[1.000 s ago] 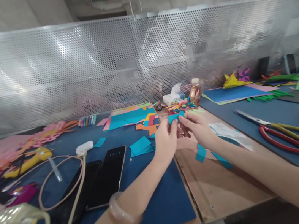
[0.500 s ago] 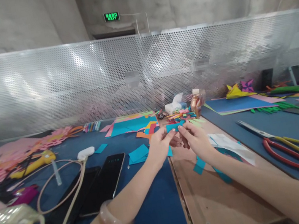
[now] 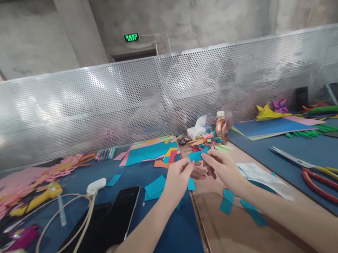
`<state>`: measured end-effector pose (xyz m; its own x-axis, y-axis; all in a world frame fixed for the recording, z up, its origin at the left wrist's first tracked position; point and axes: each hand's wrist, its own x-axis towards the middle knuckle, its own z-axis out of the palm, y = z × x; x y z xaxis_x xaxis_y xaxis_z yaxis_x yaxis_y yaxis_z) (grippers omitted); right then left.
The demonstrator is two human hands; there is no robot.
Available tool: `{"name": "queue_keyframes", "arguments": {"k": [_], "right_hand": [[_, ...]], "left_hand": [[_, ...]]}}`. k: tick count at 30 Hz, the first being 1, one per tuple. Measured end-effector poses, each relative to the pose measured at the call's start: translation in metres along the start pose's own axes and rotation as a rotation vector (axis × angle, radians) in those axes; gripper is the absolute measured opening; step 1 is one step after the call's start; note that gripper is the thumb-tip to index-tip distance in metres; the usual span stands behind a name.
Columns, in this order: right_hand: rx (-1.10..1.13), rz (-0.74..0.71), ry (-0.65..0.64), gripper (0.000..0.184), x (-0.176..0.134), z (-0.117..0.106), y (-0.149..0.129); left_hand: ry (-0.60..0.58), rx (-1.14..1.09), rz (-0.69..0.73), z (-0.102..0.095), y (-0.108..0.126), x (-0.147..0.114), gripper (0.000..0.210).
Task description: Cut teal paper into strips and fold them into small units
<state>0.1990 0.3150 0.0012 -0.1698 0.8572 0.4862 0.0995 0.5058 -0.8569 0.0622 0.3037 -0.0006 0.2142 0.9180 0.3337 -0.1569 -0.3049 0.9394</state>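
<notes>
A small piece of blue paper [image 3: 195,156] is stretched between my two hands above the wooden strip. My left hand [image 3: 179,181] pinches its left end between thumb and fingers. On the other end, the thumb and fingertips of my right hand [image 3: 225,170] are closed. More blue paper pieces [image 3: 155,187] lie beside my left hand on the blue mat. Below my right hand, blue paper scraps [image 3: 227,201] rest on the wood, near a crumpled white sheet [image 3: 264,177].
Large scissors [image 3: 325,179] with red and yellow handles lie on the right. Phones [image 3: 120,222], a cable with a white plug [image 3: 96,185] and a yellow glue gun [image 3: 36,201] are on the left. Behind stand a bottle [image 3: 222,128], a tissue pack [image 3: 200,130] and a perforated metal screen [image 3: 87,110].
The view has tilted up a little, so the table and hands sit lower. My left hand's fingers have shifted slightly toward the paper's left end; the paper stays between both hands.
</notes>
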Motion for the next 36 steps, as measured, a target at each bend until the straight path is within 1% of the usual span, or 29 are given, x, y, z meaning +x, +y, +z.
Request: {"name": "queue_keyframes", "arguments": {"k": [4,6,9,13,18,21,27,31,33,36], "right_hand": [[-0.002,-0.008,-0.008,0.019,0.0051,-0.0031,0.0016],[-0.017,-0.017,-0.001,0.018,0.0069,-0.0041,0.0025],[-0.048,-0.035,0.009,0.017,0.0065,-0.0038,0.003],[-0.109,-0.061,0.002,0.015,0.0021,-0.0014,0.0022],[-0.161,-0.082,-0.059,0.02,0.0002,-0.0014,0.0026],[-0.185,-0.116,-0.058,0.023,0.0007,-0.0025,0.0026],[-0.243,-0.199,-0.056,0.02,-0.0004,-0.0035,-0.0017],[-0.264,-0.231,0.005,0.015,0.0008,-0.0047,-0.0046],[-0.244,-0.225,0.038,0.012,0.0024,-0.0054,-0.0048],[-0.209,-0.176,0.042,0.013,0.0047,-0.0061,-0.0034]], "left_hand": [[-0.033,0.041,-0.024,0.001,0.002,-0.0016,0.019],[-0.025,0.034,-0.045,0.0016,0.0024,-0.0012,0.017],[0.028,-0.019,-0.086,0.0018,0.0014,0.0009,0.017],[0.12,-0.188,-0.145,0.0006,-0.0024,0.0036,0.022],[0.162,-0.28,-0.169,-0.0007,-0.007,0.0044,0.021],[0.185,-0.317,-0.173,-0.0007,-0.007,0.005,0.021],[0.166,-0.383,-0.195,-0.0013,-0.0042,0.0059,0.022],[0.141,-0.395,-0.22,-0.0012,-0.0036,0.0052,0.026],[0.129,-0.369,-0.207,-0.0003,-0.0038,0.0045,0.026],[0.116,-0.34,-0.198,0.0009,-0.0042,0.0036,0.029]]}}
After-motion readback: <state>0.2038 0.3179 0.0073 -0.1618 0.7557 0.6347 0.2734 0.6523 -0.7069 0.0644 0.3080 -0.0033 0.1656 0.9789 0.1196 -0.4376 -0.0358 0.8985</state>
